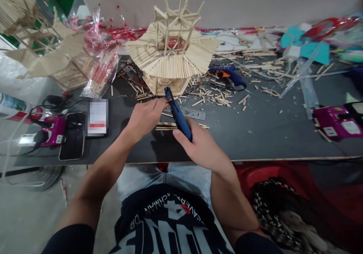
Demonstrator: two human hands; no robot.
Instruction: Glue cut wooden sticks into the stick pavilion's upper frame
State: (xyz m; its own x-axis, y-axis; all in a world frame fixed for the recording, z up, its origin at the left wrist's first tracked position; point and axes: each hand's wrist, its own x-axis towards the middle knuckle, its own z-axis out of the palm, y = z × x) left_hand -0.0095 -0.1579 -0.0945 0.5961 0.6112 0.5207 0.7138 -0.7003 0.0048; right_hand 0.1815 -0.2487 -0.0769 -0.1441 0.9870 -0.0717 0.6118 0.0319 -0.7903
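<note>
My right hand (202, 146) is wrapped round a pair of blue-handled pliers (181, 119), whose dark jaws point away from me. My left hand (147, 116) is closed, fingertips pinched right beside the jaws; whatever lies in them is too small or hidden to make out. Under the tool, several thin wooden sticks (164, 126) and a clear ruler (194, 114) lie on the dark table (241, 136). Just beyond stands a wooden stick model (172, 66) with a flared, many-sided roof and an open frame on top.
Another stick model (56, 53) stands at the left, beside bagged sticks (100, 76). A blue glue gun (231, 76) lies among cut stick scraps (218, 97). Two phones (72, 136) and a magenta power strip (53, 131) are at left; another power strip (337, 121) sits right.
</note>
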